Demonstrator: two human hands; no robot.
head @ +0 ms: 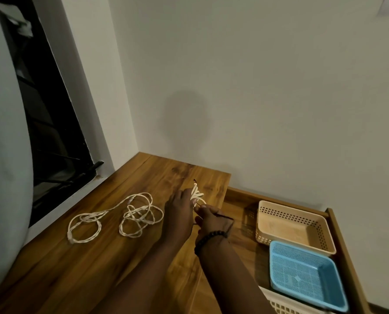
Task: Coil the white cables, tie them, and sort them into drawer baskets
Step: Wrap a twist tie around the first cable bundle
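My left hand [179,211] grips a small coiled bundle of white cable [196,194] above the wooden top [98,257]. A short dark-tipped end sticks up from the bundle. My right hand [211,219], with a dark bead bracelet on the wrist, pinches a thin dark tie at the bundle's lower side. Two loose white cables lie to the left: one [84,225] in a wide loop, the other [141,214] in a tangle. In the open drawer at the right sit a beige basket [266,225], a blue basket [277,275] and a white basket [279,307], the white one partly under the blue.
A dark window frame [53,132] runs along the left behind the wooden top. A pale rounded surface [5,155] fills the far left. The drawer's wooden rim [345,245] borders the baskets on the right. White wall stands behind.
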